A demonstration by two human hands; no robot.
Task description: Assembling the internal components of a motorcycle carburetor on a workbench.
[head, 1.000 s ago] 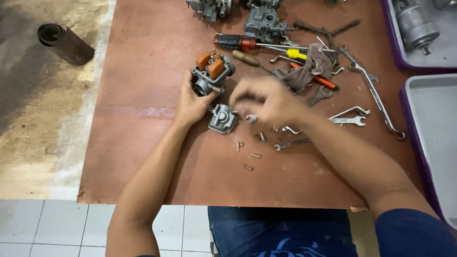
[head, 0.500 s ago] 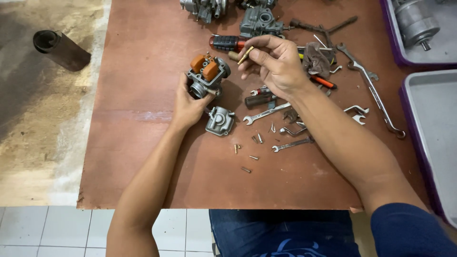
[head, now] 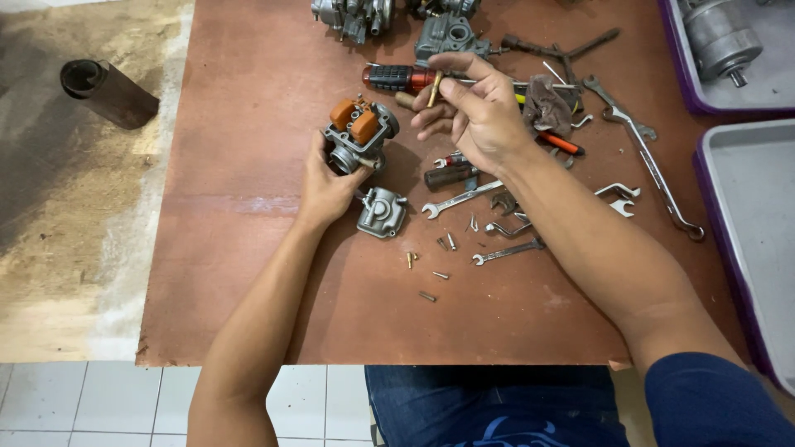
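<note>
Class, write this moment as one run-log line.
left hand: holds carburetor body | right hand: pinches small brass part | float bowl: on table

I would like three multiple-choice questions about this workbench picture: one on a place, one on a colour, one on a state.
1. Where does the float bowl cover lie?
A. in the grey tray
B. on the table, beside the left hand
C. on the floor

2. What colour are the floats on the carburetor?
A. orange
B. blue
C. white

3. What is the state of the right hand?
A. flat on the table
B. gripping a wrench
C. raised, pinching a small brass part

Answers: 1 B, it rests on the brown table next to the left hand. 2 A, both floats show orange. 3 C, the brass part sits between its fingertips.
</note>
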